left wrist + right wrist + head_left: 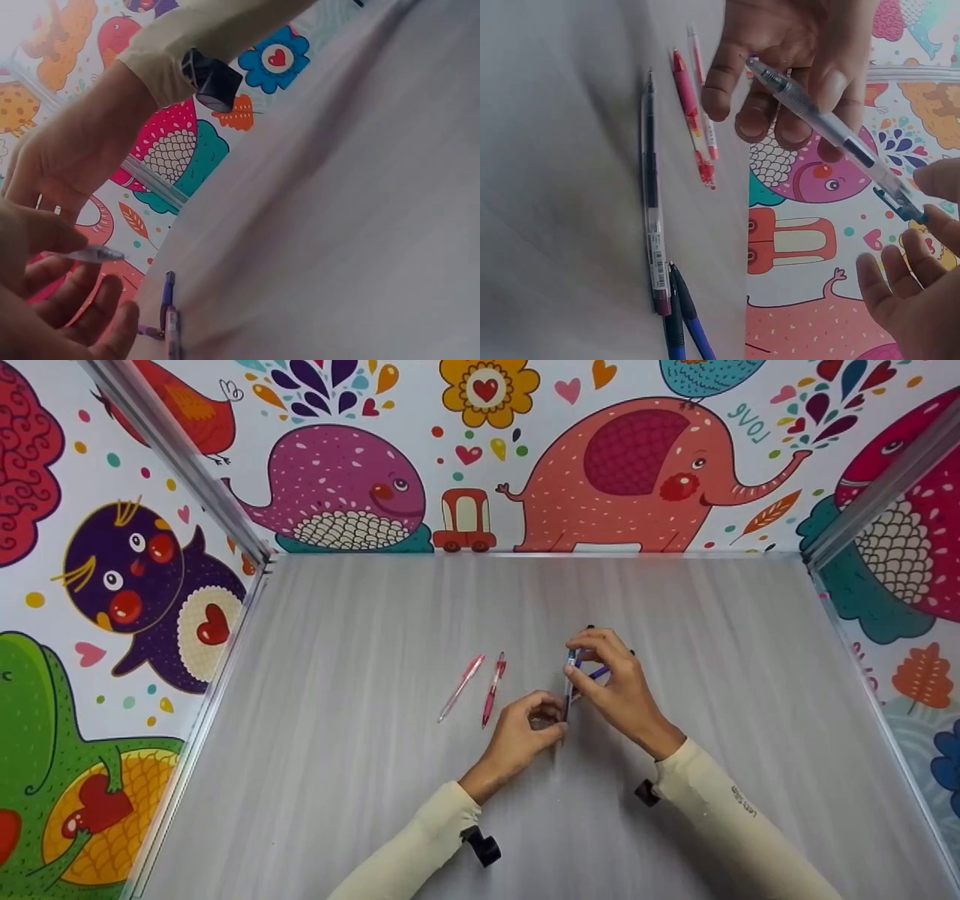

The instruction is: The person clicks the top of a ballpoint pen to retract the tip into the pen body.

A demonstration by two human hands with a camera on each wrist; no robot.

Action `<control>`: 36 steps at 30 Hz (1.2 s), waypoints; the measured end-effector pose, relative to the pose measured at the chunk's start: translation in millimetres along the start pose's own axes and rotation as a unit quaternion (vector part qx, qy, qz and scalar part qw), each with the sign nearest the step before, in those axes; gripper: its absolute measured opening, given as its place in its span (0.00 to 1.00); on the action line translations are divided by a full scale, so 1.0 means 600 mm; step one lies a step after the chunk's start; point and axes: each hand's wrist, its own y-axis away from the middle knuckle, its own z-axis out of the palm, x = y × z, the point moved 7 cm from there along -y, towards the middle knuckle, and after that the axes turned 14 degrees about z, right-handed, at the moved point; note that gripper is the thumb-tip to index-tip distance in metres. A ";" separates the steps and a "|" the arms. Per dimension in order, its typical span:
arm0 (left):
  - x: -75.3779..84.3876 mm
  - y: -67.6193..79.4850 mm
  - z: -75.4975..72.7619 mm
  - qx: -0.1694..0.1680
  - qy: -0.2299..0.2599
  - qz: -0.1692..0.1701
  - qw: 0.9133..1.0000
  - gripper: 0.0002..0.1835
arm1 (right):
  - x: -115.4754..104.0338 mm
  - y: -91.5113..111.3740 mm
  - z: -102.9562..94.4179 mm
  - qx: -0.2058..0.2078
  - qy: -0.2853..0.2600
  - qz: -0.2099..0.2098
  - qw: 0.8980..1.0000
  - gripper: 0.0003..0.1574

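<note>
Leftmost on the table (pixel 337 780), the pink pen (pixel 461 688) lies slantwise, with the red pen (pixel 493 690) just beside it, both on my left hand's side and touched by neither hand. Next comes my left hand (pixel 521 729), thumb and finger pinching the tip end of the clear pen (pixel 855 153). That pen is raised off the table, between my hands, its long axis running away from me, from my left fingers to my right; how steeply it tilts I can't tell. Neither hand is nearer, since each grips one end. My right hand (pixel 621 686) sits farther out and pinches the end with the teal clip. Partly behind it in the head view, on the table, lie the dark-barrelled pen (pixel 653 187) and two blue pens (pixel 676 330), all clear of my fingers
</note>
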 end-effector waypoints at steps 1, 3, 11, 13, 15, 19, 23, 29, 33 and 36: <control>0.000 0.000 0.001 -0.002 0.019 -0.006 1.000 0.14 | 0.001 0.000 0.000 -0.007 -0.009 0.007 1.000 0.23; -0.001 -0.001 0.003 -0.005 0.052 -0.018 0.998 0.14 | 0.002 -0.001 0.000 -0.020 -0.029 0.022 0.999 0.23; -0.003 -0.001 0.007 -0.004 0.153 -0.066 0.986 0.17 | 0.003 -0.003 0.001 -0.055 -0.080 0.082 0.992 0.23; -0.005 0.000 0.008 0.001 0.171 -0.080 0.982 0.18 | 0.005 -0.002 0.002 -0.064 -0.096 0.097 0.989 0.24; -0.007 0.000 0.009 0.005 0.188 -0.091 0.978 0.17 | 0.007 -0.002 0.004 -0.072 -0.110 0.115 0.985 0.25; -0.011 0.001 0.010 0.009 0.208 -0.109 0.972 0.17 | 0.013 0.000 0.008 -0.089 -0.129 0.146 0.977 0.26; -0.014 0.004 0.008 0.017 0.224 -0.124 0.967 0.16 | 0.012 0.002 0.012 -0.109 -0.138 0.158 0.972 0.29; -0.017 0.006 0.005 0.026 0.251 -0.134 0.958 0.16 | 0.010 0.005 0.018 -0.137 -0.143 0.168 0.966 0.32; -0.016 0.007 0.004 0.024 0.265 -0.130 0.955 0.16 | 0.010 0.007 0.022 -0.150 -0.141 0.171 0.964 0.35; -0.014 0.007 0.004 0.021 0.268 -0.127 0.955 0.17 | 0.010 0.007 0.023 -0.152 -0.143 0.173 0.963 0.36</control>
